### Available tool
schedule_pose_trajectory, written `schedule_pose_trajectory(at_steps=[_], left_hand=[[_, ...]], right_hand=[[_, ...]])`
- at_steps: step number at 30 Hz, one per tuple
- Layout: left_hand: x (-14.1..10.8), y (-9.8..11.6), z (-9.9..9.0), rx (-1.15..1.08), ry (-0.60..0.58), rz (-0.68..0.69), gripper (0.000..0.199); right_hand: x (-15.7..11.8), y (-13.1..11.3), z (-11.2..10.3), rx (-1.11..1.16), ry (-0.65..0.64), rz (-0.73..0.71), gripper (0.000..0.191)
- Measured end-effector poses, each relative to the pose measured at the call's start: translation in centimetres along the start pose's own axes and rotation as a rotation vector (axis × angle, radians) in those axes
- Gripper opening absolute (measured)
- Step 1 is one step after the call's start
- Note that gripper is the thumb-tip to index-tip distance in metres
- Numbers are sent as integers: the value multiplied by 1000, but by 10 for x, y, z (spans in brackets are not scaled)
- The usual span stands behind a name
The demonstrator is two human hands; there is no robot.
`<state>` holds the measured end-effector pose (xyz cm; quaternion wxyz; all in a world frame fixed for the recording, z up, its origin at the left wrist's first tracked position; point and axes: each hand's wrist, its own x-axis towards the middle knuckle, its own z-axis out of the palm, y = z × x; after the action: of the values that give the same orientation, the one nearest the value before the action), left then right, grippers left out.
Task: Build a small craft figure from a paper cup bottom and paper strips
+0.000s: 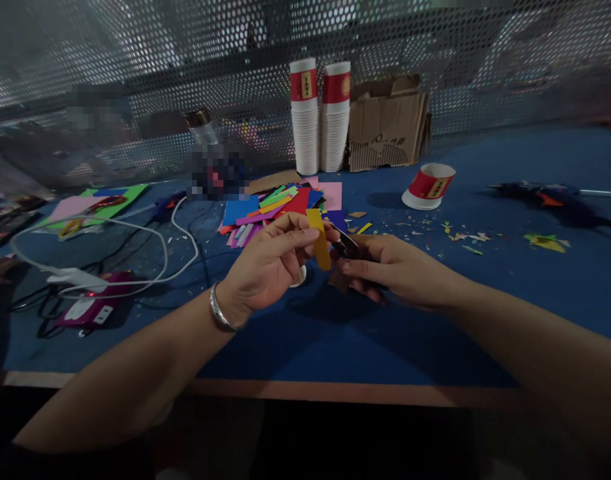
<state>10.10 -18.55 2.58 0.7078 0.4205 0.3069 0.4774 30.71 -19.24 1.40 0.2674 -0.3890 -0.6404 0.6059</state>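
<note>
Between the thumb and fingers of my left hand (268,257) is a yellow paper strip (318,240), held nearly upright. A silver bracelet circles that wrist. My right hand (390,267) is closed around dark scissors (346,245), whose tips point toward the strip; whether the blades touch it is unclear. Behind my left hand lies a pile of coloured paper pieces and strips (301,201). Part of a small white round object (299,276) shows below my left fingers, and a brown scrap hangs or lies under my right hand.
Two tall paper cup stacks (305,137) (334,137) stand at the back beside a cardboard box (385,127). A red and white cup (429,187), paper scraps (473,237) and a glue gun (550,198) are to the right. White cables and a purple power strip (98,310) lie left.
</note>
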Motion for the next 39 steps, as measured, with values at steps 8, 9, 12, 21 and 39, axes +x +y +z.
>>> schedule_pose_trajectory(at_steps=[8, 9, 12, 21, 39], left_hand=[[3, -7, -3, 19, 169, 33, 19], [3, -10, -3, 53, 173, 2, 20], [0, -16, 0, 131, 130, -53, 25], [-6, -25, 7, 208, 7, -99, 29], [-6, -20, 7, 217, 35, -46, 31]], right_hand=[[-1, 3, 1, -209, 337, -207, 35], [-1, 2, 1, -237, 366, -245, 35], [0, 1, 4, -254, 433, -294, 39], [2, 5, 3, -143, 414, -283, 46], [0, 6, 7, 62, 259, -174, 52]])
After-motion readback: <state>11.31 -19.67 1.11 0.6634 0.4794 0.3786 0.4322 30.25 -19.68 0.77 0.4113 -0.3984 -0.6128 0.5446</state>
